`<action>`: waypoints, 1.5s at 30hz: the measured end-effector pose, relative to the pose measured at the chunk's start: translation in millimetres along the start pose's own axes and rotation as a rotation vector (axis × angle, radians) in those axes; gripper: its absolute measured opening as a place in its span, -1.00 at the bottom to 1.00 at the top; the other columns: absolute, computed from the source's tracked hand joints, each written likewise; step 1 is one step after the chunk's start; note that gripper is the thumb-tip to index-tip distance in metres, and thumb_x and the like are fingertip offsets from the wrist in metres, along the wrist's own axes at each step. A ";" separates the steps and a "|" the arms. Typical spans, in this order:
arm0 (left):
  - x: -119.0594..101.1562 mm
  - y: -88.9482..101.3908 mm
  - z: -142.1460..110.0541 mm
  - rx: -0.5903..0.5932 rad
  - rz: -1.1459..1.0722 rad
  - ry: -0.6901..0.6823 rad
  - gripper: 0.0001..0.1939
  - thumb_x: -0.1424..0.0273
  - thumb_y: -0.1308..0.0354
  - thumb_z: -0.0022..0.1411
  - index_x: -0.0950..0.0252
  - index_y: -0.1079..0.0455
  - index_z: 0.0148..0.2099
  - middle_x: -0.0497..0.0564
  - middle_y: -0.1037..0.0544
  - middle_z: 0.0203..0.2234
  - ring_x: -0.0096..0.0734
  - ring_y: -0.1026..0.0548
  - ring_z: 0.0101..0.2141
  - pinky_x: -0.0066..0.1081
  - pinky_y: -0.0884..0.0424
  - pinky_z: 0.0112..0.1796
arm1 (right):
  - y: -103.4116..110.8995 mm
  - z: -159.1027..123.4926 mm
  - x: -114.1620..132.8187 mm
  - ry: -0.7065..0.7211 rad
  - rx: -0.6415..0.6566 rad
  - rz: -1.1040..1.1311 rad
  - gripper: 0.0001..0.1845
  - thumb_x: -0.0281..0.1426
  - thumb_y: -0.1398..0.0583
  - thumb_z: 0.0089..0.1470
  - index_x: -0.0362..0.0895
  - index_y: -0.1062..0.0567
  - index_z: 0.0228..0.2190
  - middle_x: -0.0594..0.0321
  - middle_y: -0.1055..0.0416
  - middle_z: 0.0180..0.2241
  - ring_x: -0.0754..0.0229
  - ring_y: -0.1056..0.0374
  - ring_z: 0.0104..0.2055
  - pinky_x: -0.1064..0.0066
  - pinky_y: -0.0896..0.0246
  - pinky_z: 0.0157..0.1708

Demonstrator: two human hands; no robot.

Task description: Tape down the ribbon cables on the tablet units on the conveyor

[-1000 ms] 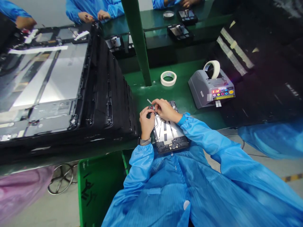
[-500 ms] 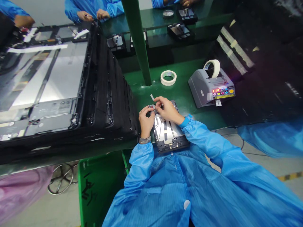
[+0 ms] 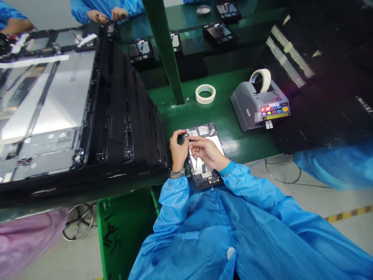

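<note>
An opened tablet (image 3: pixel 205 175) with a black frame and a silvery inside lies on the green bench in front of me. My left hand (image 3: pixel 178 152) pinches its upper left corner, thumb on top and index finger along the far edge. Over the tablet's left side is my right hand (image 3: pixel 205 151), index finger pointing at the left thumb and the other fingers curled in. Whatever those curled fingers hold is hidden. A small white strip (image 3: pixel 212 132) shows near the tablet's upper right corner.
Left stands a tall stack of black-framed panels (image 3: pixel 116 105). A masking tape roll (image 3: pixel 205 100) and a grey tape dispenser (image 3: pixel 259 105) lie beyond the tablet. A green post (image 3: pixel 164 46) rises from the bench; a green bin (image 3: pixel 128 233) stands below. Co-workers' hands (image 3: pixel 107 15) are across.
My right hand has moved down and back from the tablet's top edge. The thin strip that stuck out beyond its fingers no longer shows there. The left hand stays at the corner.
</note>
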State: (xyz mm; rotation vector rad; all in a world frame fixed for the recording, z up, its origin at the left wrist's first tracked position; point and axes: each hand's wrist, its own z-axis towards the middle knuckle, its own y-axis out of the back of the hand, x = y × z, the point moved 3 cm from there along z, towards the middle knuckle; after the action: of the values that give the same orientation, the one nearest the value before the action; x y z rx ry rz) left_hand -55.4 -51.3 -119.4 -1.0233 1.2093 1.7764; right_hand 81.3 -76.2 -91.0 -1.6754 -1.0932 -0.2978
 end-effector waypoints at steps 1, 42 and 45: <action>0.0 0.2 -0.1 0.006 0.002 0.000 -0.71 0.54 -0.19 0.24 0.17 -0.50 -0.01 0.01 -0.61 -0.06 -0.24 -0.54 0.05 -0.22 -0.41 0.15 | -0.9 -0.3 -0.9 -0.009 0.007 0.011 -0.59 -0.48 -0.33 -0.08 -0.16 -0.51 -0.12 0.27 -0.54 -0.47 0.26 -0.32 -0.55 0.44 -0.19 -0.59; 10.2 -2.1 2.6 0.021 0.037 0.052 -0.70 0.56 -0.23 0.19 0.14 -0.68 -0.12 0.09 -0.61 0.08 -0.06 -0.51 0.17 0.00 -0.37 0.28 | -3.0 2.0 22.9 -0.263 0.102 0.041 -0.74 -0.41 -0.13 0.17 -0.21 -0.57 -0.17 0.32 -0.34 -0.59 0.24 -0.10 -0.59 0.37 -0.14 -0.49; 10.9 -2.9 3.1 0.019 0.035 0.048 -0.73 0.54 -0.25 0.21 0.15 -0.69 -0.12 0.11 -0.62 0.07 -0.05 -0.51 0.18 0.00 -0.37 0.28 | 4.1 3.5 31.9 -0.049 0.068 -0.293 -0.70 -0.37 -0.13 0.19 -0.18 -0.61 -0.16 0.27 -0.39 -0.55 0.21 -0.16 -0.57 0.35 -0.15 -0.49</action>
State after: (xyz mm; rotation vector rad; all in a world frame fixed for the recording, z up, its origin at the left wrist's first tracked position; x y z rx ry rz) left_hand -57.8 -46.0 -129.6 -1.0448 1.2777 1.7729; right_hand 100.8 -57.0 -73.9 -1.4679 -1.3734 -0.4032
